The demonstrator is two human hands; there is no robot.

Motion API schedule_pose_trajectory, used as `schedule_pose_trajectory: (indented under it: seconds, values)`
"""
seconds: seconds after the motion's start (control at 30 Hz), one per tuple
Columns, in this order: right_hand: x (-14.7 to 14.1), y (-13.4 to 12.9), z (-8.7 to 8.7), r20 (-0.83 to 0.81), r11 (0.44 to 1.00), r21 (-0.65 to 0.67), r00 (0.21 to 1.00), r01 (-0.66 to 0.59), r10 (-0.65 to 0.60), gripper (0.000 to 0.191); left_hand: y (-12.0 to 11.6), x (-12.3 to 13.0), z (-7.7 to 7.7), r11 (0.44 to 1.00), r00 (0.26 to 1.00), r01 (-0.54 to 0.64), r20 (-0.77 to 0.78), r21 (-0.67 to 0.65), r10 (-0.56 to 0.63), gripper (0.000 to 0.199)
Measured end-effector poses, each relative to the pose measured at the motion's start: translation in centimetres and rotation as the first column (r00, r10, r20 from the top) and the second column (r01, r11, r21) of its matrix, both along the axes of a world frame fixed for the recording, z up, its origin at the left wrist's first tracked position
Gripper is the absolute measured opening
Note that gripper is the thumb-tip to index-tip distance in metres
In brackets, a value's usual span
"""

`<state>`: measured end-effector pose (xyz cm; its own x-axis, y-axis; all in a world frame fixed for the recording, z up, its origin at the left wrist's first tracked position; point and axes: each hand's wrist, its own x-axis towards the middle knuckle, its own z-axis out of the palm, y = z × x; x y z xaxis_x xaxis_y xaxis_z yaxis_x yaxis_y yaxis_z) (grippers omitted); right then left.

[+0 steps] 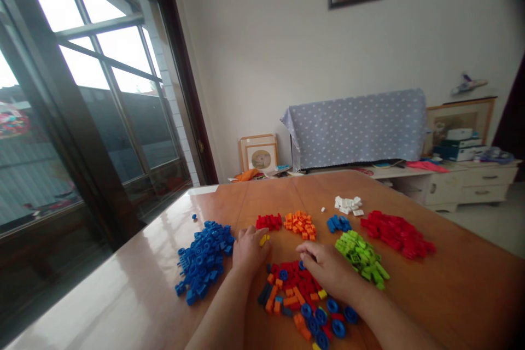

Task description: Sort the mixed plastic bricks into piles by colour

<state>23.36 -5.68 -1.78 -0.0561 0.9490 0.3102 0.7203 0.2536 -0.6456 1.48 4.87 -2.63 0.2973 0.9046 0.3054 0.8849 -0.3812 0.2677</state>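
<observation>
My left hand (249,250) rests low over the table, fingers stretched forward beside a few small yellow toy bricks (263,240). Its fingertips seem to touch or nearly touch them. To its left lies a big heap of blue bricks (207,254). My right hand (326,267) hovers at the upper right edge of a mixed pile of red bricks (298,278), orange bricks (291,301) and blue wheel-like rounds (320,316). Its fingers are curled in toward the thumb; whatever they may hold is hidden. Lime green bricks (361,254) lie just beyond that hand's right side.
Sorted on the brown table (287,195) are small red bricks (268,222), orange bricks (301,225), blue pieces (338,223), white pieces (348,205) and a large red heap (397,233). One blue piece (194,217) lies apart at left. A cloth-covered object (356,128) stands behind.
</observation>
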Motion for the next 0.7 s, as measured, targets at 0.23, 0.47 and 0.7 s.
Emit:
schedule_pose_trajectory:
  seconds: [0.23,0.47,0.7]
  values:
    - [0.0,-0.2,0.2,-0.040,1.000,-0.020,0.999,0.001,-0.002,0.028,-0.1,0.1,0.0,1.000,1.000,0.003,-0.006,0.005,-0.003,0.028]
    - [0.2,-0.3,0.5,-0.037,1.000,-0.030,0.999,-0.008,0.006,0.029,-0.8,-0.2,0.2,1.000,1.000,-0.022,-0.003,-0.017,0.022,0.027]
    - [0.2,-0.5,0.7,-0.032,0.999,-0.029,0.999,-0.020,0.019,0.029,-1.8,-0.5,-0.2,0.999,1.000,-0.025,-0.016,0.019,0.026,0.027]
